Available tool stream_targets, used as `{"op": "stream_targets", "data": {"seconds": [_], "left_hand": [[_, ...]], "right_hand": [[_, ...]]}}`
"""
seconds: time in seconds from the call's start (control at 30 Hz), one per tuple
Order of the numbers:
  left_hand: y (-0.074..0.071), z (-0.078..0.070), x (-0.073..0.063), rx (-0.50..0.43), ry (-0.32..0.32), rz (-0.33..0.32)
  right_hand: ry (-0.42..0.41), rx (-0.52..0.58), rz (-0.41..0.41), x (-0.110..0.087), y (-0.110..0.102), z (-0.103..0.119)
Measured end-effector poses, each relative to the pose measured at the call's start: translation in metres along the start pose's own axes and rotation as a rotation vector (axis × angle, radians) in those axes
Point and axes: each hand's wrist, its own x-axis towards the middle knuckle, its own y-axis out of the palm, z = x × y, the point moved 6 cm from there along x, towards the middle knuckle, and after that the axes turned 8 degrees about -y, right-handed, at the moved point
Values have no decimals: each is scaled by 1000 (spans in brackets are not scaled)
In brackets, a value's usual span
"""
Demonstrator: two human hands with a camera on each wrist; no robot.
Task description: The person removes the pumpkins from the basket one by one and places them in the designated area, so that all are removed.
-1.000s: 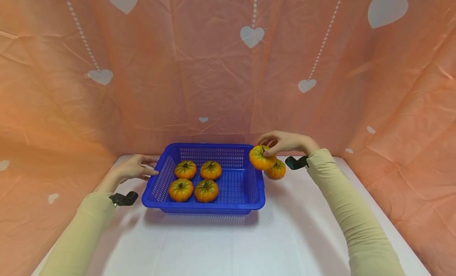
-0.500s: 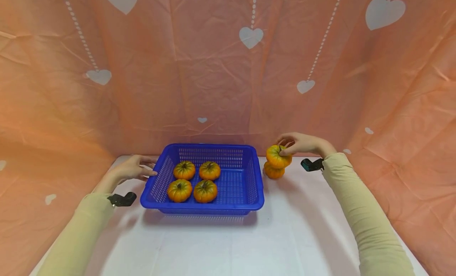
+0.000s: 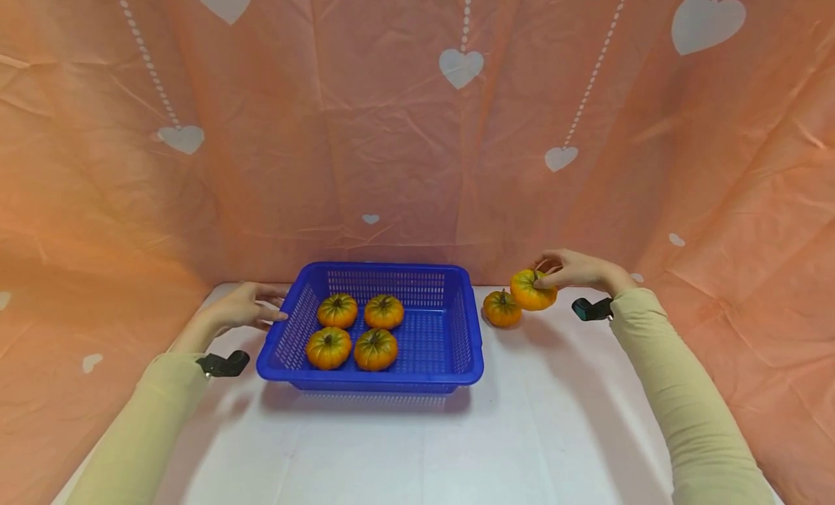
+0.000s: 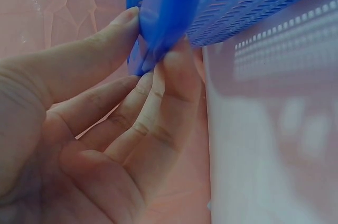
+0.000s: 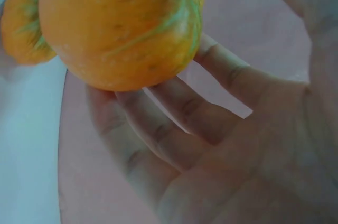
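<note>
My right hand [image 3: 574, 270] grips a small orange pumpkin [image 3: 532, 290] by its side and top, held over the table right of the basket. In the right wrist view, the fingers curl under that pumpkin [image 5: 121, 28], whose dark green stem shows at the top. Just left of it a second pumpkin [image 3: 501, 309] sits on the table. A blue plastic basket [image 3: 385, 379] holds several more pumpkins, among them a front-left pumpkin [image 3: 329, 348], in its left part. At its left side my left hand [image 3: 243, 307] pinches the rim [image 4: 166, 12] between thumb and fingers.
The white table [image 3: 417, 447] extends in front of the basket and to both sides. A peach curtain [image 3: 404, 150] with white hearts hangs close behind the basket and along both sides. A black wrist camera [image 3: 591, 309] juts out below the right hand.
My right hand has carried its pumpkin rightward, from over the basket's right edge, past the pumpkin on the table, to that one's right side. The left hand keeps its place at the rim.
</note>
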Motion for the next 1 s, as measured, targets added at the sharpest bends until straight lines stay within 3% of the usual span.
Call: {"op": "stream_targets", "data": {"seconds": [0.2,0.77,1.0], "left_hand": [[0,0,0,-1,-5,-4],[-1,2,0,-4,-27,-15],[1,0,1,-12,-1,2]], "right_hand": [[6,28,-43,-8,-3,-12],[-17,-46,-187,-18,-2,-50],[-6,6,-240,-19,5,-63]]}}
